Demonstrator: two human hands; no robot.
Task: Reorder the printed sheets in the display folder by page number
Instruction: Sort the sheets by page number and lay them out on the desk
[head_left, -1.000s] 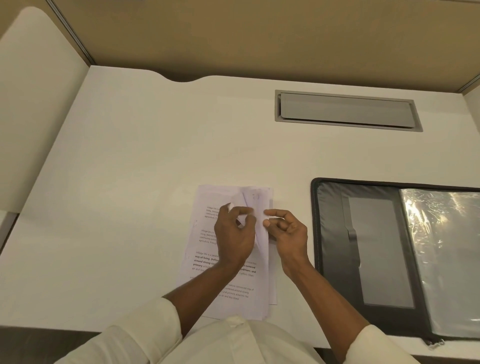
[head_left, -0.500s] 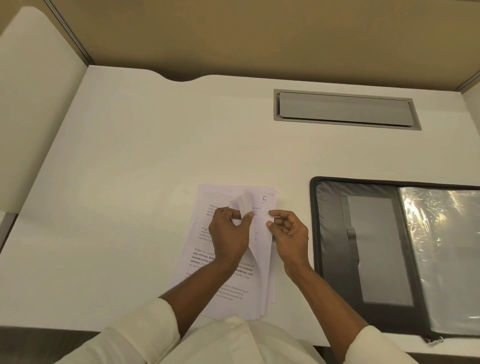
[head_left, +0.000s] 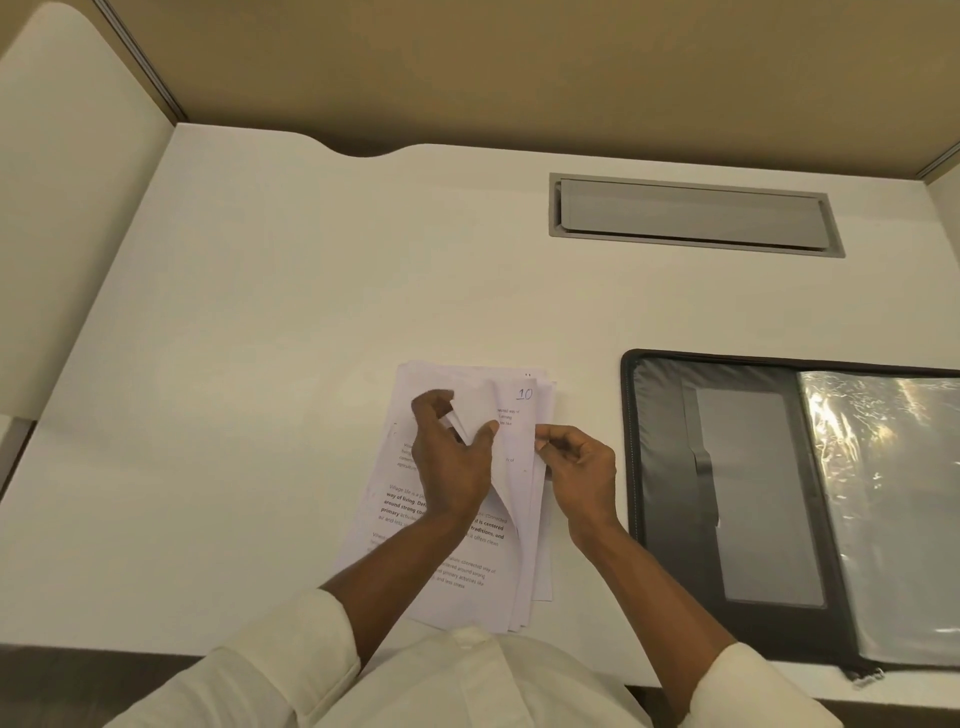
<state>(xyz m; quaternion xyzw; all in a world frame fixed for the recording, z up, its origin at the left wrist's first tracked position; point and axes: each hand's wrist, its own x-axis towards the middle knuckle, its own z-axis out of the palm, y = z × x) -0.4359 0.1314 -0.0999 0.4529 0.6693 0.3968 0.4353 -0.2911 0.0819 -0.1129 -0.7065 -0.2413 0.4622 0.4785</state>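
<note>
White tabletop (head_left: 260, 415); printed sheets (head_left: 441, 571) stacked; left hand (head_left: 452, 467) grip holds upper sheets curled back; right hand (head_left: 582, 467) grip pinches their edge; number 10 (head_left: 524, 395) exposed; best to lift corners only.

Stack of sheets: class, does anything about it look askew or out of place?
Yes. The stack of sheets is not squared: its edges fan out along the right side. The left hand curls its top layers back, baring a handwritten 10.
</note>
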